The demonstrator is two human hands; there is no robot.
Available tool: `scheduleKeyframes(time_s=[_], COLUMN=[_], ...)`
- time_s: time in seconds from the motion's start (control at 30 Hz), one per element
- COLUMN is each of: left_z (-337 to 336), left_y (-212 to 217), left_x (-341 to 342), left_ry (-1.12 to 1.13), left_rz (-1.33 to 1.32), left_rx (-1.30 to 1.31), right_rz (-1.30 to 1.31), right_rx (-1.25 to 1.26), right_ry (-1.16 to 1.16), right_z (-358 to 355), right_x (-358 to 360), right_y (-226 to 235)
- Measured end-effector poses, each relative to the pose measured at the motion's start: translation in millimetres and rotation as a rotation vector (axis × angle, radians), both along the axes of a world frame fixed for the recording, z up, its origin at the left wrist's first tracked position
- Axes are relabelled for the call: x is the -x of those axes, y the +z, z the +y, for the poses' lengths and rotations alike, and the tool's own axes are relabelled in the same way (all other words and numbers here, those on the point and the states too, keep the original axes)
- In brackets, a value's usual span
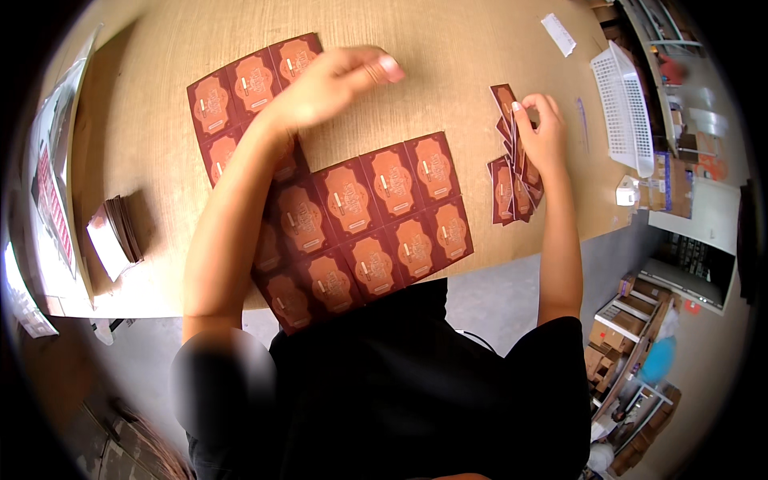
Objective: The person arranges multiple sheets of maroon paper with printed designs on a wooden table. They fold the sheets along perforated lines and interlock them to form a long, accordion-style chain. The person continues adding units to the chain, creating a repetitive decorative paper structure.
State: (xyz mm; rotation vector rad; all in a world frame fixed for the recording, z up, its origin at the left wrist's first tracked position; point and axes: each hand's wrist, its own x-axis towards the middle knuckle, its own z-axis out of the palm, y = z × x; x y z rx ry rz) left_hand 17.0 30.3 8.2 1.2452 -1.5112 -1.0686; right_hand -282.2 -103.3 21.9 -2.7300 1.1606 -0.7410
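The right hand's fingers [534, 108] are pinched on the top of a fanned bunch of separated brown-and-orange cards [512, 172], thumb at the front edge, the rest curled behind; the cards stand more or less on edge on the counter [448, 88], at about three o'clock from the big printed sheet [376, 220]. The right hand [542, 132] sits upright over them, wrist bent, forearm running down toward five o'clock.

The left hand's fingers [382, 66] are loosely together and slightly bent, gripping nothing I can make out; they hover above bare counter, at twelve o'clock from the big sheet. The left hand [332, 84] is palm down, and its forearm crosses over a second uncut sheet [240, 84] that lies at about ten o'clock from the first.

By my judgement the step in hand is gathering loose cards into a stack on the right while the sheets of joined cards wait. The next move seems to call for the left hand to come down on a sheet and steady it, with the right keeping the bunch squared so it does not splay.

A pile of dark sheets [120, 232] lies at nine o'clock, a white basket [624, 104] at two o'clock.
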Motion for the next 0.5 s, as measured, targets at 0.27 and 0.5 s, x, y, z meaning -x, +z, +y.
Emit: scheduleKeyframes(time_s=[0.27,0.5], left_z=[101,120], left_y=[30,0], left_x=[66,72], left_ry=[-0.074,0.118], left_rz=[-1.215,-1.136], left_rx=[-0.096,-0.001], right_rz=[0.143,0.103], right_rx=[-0.092,-0.123], right_ry=[0.378,0.291], right_z=[96,121], right_x=[-69,-73], right_y=[5,-16])
